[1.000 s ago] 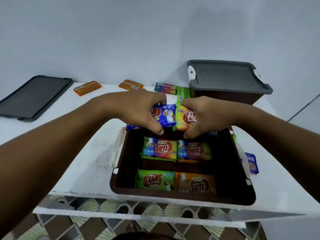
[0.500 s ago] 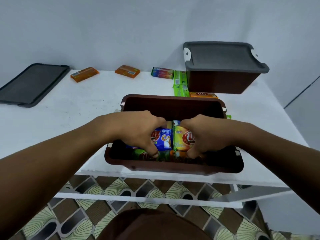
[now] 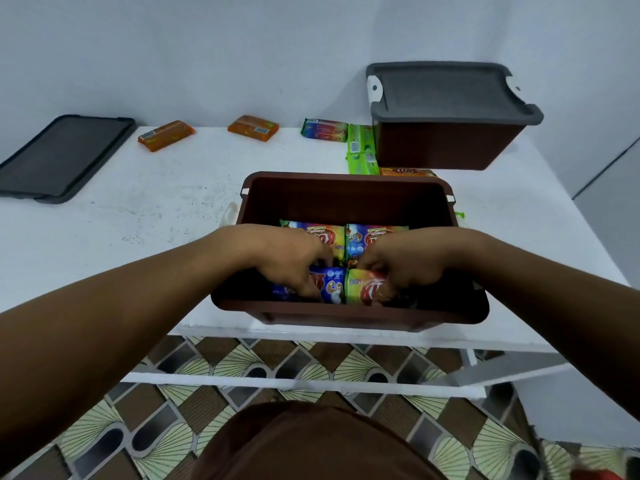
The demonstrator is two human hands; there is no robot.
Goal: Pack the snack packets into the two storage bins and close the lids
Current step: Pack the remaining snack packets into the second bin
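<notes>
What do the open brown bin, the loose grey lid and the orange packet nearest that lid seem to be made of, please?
Open bin: likely moulded plastic, dark brown, faintly glossy; smooth walls and rolled rim. Loose lid: probably plastic too, matt dark grey, with a raised border. Orange packet: apparently thin printed film, shiny, with creases.

Likely a home room: plain pale wall [image 3: 207, 46], white painted table [image 3: 145, 230], decorative brown-and-cream floor tiles [image 3: 166, 427], household plastic storage bin [image 3: 446, 147] with grey lid [image 3: 443, 88].
</notes>
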